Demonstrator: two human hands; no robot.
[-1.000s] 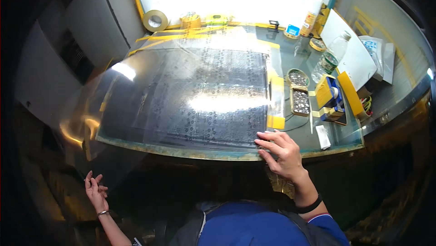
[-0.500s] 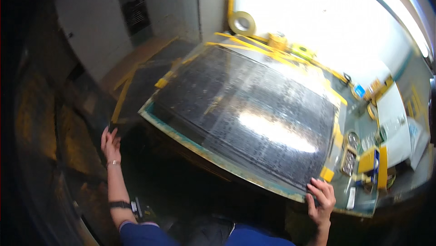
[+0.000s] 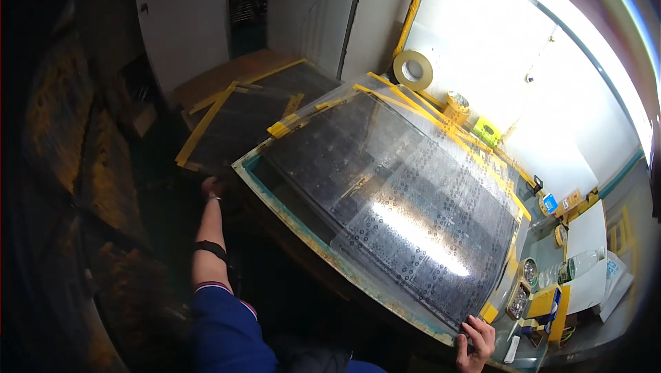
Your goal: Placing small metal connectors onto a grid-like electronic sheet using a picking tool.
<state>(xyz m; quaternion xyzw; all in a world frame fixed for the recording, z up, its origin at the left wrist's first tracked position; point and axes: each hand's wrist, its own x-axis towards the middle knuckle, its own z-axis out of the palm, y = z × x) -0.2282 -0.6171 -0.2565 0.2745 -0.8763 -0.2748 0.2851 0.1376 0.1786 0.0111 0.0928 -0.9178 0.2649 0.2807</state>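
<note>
Left of the glass-topped table (image 3: 311,243), I see the left hand (image 3: 213,185) near a yellow-taped sheet (image 3: 242,123), its fingers unreadable. Dark patterned film (image 3: 432,185) lies on the table; at the table's near edge, the right hand (image 3: 475,342), thumb and fingers apart, should press lightly.

Two hands (image 3: 213,186) (image 3: 476,340), one clear bottle (image 3: 578,266), one large tape roll (image 3: 427,77)

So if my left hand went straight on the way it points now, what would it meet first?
Probably the near edge of the dark, yellow-taped sheet just beyond your left hand, though depth there is unclear.
</note>
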